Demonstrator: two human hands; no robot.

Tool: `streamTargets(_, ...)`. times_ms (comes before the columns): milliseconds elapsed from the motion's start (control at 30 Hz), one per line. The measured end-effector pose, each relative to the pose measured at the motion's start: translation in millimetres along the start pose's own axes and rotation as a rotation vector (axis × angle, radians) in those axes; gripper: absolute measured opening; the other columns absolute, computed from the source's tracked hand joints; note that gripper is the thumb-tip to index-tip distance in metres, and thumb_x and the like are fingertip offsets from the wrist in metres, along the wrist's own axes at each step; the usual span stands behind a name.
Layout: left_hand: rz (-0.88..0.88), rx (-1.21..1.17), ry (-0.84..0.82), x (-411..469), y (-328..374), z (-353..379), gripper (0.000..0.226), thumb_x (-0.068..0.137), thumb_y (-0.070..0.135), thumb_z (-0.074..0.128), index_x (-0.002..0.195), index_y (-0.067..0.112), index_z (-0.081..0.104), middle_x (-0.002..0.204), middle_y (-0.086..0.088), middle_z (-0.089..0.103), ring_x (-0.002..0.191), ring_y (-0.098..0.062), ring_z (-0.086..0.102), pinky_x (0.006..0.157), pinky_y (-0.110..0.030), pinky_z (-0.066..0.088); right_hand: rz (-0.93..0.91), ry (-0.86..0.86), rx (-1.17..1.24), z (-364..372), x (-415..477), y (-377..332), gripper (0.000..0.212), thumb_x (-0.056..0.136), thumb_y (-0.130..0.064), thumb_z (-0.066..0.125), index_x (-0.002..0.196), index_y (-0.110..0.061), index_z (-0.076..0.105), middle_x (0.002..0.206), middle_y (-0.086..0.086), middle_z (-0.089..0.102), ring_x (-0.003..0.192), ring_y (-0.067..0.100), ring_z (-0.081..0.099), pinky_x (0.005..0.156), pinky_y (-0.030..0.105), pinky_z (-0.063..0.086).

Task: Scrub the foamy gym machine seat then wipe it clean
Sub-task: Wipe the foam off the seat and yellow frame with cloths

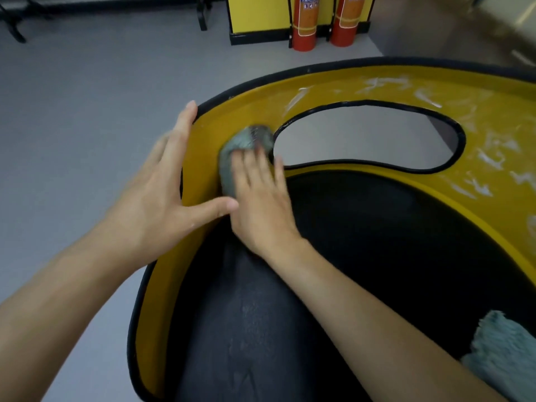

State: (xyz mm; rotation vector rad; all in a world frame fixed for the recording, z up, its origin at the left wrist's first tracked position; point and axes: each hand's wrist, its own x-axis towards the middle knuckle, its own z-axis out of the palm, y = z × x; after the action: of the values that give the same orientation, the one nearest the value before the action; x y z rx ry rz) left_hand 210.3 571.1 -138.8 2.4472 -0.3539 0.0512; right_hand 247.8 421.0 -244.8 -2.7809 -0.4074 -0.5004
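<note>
The gym machine seat has a yellow shell [391,85] with black trim, an oval cut-out, and a black pad [377,242] inside. White foam streaks [487,161] cover the shell's right part. My right hand [261,198] presses a grey scrubbing pad [240,146] flat against the yellow shell just left of the cut-out; it looks blurred with motion. My left hand [165,192] lies spread on the shell's left rim, fingers straight on the outside and thumb on the inner yellow face.
A teal cloth [504,355] lies on the black pad at the lower right. Two red fire extinguishers [304,24] stand by a yellow-and-black cabinet [255,21] at the back. Grey floor spreads to the left, with black machine legs [203,13] at the top.
</note>
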Motion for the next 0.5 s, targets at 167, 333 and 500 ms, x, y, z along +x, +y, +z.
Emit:
streamTargets(167, 0.029, 0.174, 0.068, 3, 12, 5, 0.101, 0.087, 0.044, 0.066, 0.161, 0.037, -0.003, 0.167, 0.019, 0.003, 0.14, 0.007, 0.015, 0.105, -0.019, 0.023, 0.3, 0.186, -0.02, -30, 35, 33, 0.088, 0.091, -0.029, 0.052, 0.16, -0.001, 0.005, 0.168, 0.021, 0.009, 0.156, 0.033, 0.004, 0.126, 0.056, 0.006)
streamTargets(333, 0.07, 0.316, 0.078, 13, 9, 3, 0.104, 0.087, 0.047, 0.068, 0.16, 0.037, -0.004, 0.164, 0.013, 0.009, 0.137, -0.02, 0.039, 0.09, -0.031, 0.041, 0.221, 0.133, -0.036, -10, 16, 22, 0.079, 0.092, -0.025, 0.054, 0.159, -0.002, 0.018, 0.166, 0.02, 0.02, 0.155, 0.035, 0.012, 0.125, 0.056, 0.009)
streamTargets(500, 0.088, 0.308, 0.109, 35, 14, 7, 0.1, 0.088, 0.046, 0.07, 0.162, 0.033, 0.003, 0.161, 0.01, 0.016, 0.138, -0.018, 0.037, 0.093, -0.028, 0.039, 0.048, -0.011, -0.083, 6, -8, 28, 0.082, 0.089, -0.028, 0.059, 0.159, -0.007, 0.022, 0.166, 0.014, 0.022, 0.157, 0.034, 0.0, 0.124, 0.06, 0.004)
